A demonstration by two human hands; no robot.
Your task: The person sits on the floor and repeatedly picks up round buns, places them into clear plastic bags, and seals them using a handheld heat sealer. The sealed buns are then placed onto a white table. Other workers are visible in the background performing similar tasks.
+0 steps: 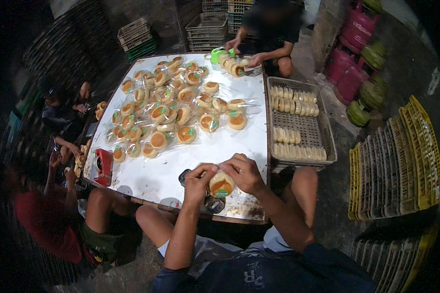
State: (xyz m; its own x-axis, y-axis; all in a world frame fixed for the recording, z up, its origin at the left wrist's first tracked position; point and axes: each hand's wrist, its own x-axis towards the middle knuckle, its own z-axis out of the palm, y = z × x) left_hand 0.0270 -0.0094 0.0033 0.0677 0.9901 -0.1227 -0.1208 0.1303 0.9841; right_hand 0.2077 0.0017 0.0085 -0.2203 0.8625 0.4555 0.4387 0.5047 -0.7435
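My left hand [198,182] and my right hand [245,173] meet over the near edge of a white table. Between them is a round browned bun [221,186] in transparent plastic with a green label. The fingertips of both hands pinch the gathered plastic at its top. Partly hidden behind the bun and my hands lies a black tape dispenser [215,204]. Farther up the white tabletop [146,183] spreads a loose heap of similar wrapped buns [159,113], several with green labels.
A plastic crate [297,126] with rows of packed buns adjoins the table's right side. A red tape dispenser [103,166] sits at the left edge. Across the table, a person [275,40] handles a row of buns beside a green tape dispenser [220,55]. More people work at left.
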